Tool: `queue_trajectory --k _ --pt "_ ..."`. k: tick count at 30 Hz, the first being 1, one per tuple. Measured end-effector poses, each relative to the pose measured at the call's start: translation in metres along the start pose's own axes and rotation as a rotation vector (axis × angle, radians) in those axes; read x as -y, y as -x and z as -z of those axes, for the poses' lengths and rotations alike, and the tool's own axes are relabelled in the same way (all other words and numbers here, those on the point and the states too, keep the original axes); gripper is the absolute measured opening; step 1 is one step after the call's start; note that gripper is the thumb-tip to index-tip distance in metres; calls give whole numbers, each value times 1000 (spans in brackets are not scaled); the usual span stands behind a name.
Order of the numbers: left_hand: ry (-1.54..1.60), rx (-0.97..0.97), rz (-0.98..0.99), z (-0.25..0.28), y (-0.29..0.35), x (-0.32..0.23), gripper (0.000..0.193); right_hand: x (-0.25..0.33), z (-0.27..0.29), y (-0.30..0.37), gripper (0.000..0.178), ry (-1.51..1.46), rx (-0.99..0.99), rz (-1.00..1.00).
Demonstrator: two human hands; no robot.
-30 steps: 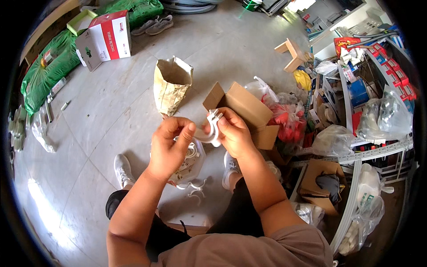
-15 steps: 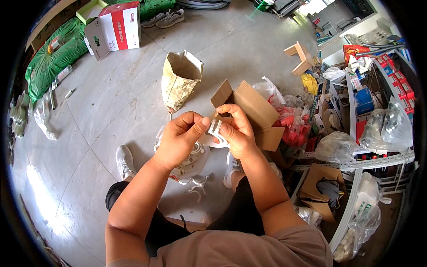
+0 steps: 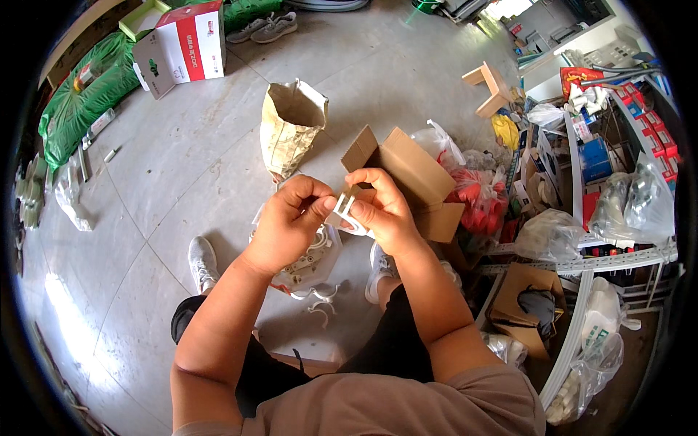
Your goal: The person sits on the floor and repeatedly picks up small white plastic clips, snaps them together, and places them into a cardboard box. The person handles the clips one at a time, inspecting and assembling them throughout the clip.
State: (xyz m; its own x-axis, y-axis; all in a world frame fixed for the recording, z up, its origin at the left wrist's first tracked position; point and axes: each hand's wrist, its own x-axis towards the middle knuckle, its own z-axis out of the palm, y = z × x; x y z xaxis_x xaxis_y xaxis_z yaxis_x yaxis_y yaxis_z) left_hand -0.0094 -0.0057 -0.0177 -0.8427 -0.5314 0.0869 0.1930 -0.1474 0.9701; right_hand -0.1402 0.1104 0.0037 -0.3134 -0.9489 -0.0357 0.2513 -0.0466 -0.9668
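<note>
Pinching a white curved clip point(image 3: 354, 226) between thumb and fingers, the right hand point(image 3: 385, 214) holds it out in front of the body, just above knee level, its forked end toward the other hand. The left hand point(image 3: 287, 221) comes in close at that end, thumb and bent forefinger drawn narrow together; from where I stand I cannot tell whether they grip the plastic or only rest against it. The step looks to me like working this one clip's end by fingertip, and the next move seems to call for a firm right pinch and careful pressure from the left thumb, since so small a piece could slip.

Below the grip, partly hidden by the left forearm, sits a clear plastic container point(image 3: 336, 251) with white parts and small metal-looking bits in it. Nearer the body than that, loose clips point(image 3: 323, 294) lie on the floor point(image 3: 174, 189). Just beyond the right hand stands a cardboard box point(image 3: 418, 171), flaps up; farther ahead of the grip, a crumpled paper bag point(image 3: 291, 134) gapes upward. Well off to the right are crowded shelves point(image 3: 625, 263).
</note>
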Motion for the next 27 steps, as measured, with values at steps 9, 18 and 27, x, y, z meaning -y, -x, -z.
queue_trajectory --k 9,18,27 --pt "244 -21 246 1 -3 -15 9 6 3 1 35 21 -12 -8" --pt "164 30 169 -3 -1 -14 15 9 4 2 36 -27 66 -24" --pt "92 51 331 2 -1 -17 8 4 2 3 39 142 45 23"
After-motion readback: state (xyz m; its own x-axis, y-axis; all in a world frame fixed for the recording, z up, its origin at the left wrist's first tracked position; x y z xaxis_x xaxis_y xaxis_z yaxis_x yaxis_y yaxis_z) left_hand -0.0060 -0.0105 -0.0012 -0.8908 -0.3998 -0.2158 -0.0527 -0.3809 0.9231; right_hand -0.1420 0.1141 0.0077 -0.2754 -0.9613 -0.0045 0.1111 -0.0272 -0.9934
